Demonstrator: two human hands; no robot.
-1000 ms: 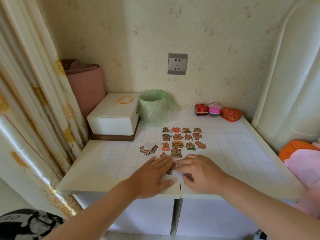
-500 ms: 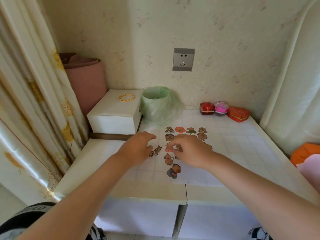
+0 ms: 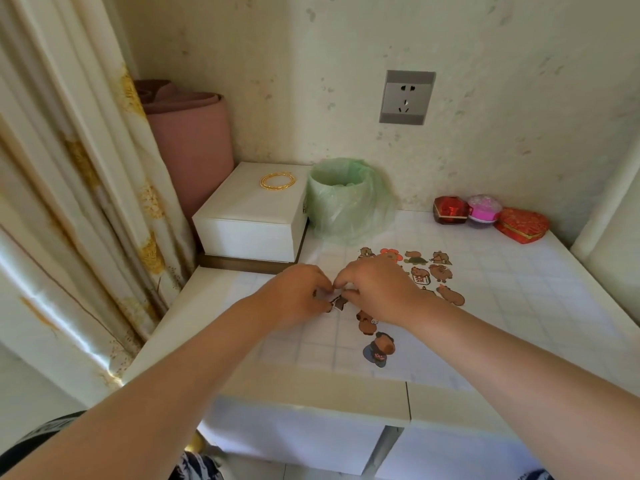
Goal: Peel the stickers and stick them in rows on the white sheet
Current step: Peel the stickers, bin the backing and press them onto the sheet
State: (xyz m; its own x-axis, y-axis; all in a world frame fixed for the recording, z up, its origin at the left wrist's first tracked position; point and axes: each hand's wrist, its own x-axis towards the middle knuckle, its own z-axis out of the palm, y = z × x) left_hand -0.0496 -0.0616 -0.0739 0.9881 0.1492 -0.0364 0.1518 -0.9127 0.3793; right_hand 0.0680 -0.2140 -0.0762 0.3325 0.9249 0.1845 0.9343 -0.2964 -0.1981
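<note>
Several brown cartoon-animal stickers (image 3: 440, 268) lie in rows on the white sheet (image 3: 429, 355) on the gridded tabletop. Two more stickers (image 3: 379, 348) sit lower on the sheet, nearer me. My left hand (image 3: 298, 296) and my right hand (image 3: 377, 289) meet at the sheet's left edge. Both pinch a small brown sticker with white backing (image 3: 334, 299) between their fingertips. My hands hide most of that sticker and some of the rows behind them.
A white box (image 3: 252, 220) with a gold bangle (image 3: 278, 181) stands at the back left, beside a bin lined with a green bag (image 3: 343, 199). Small red and pink boxes (image 3: 485, 216) sit at the back right. A curtain (image 3: 69, 202) hangs left.
Both hands left the sheet's front edge, reached to the loose sticker left of the rows and now pinch it together. A sticker now shows where the hands were pressing. The camera has moved closer.
</note>
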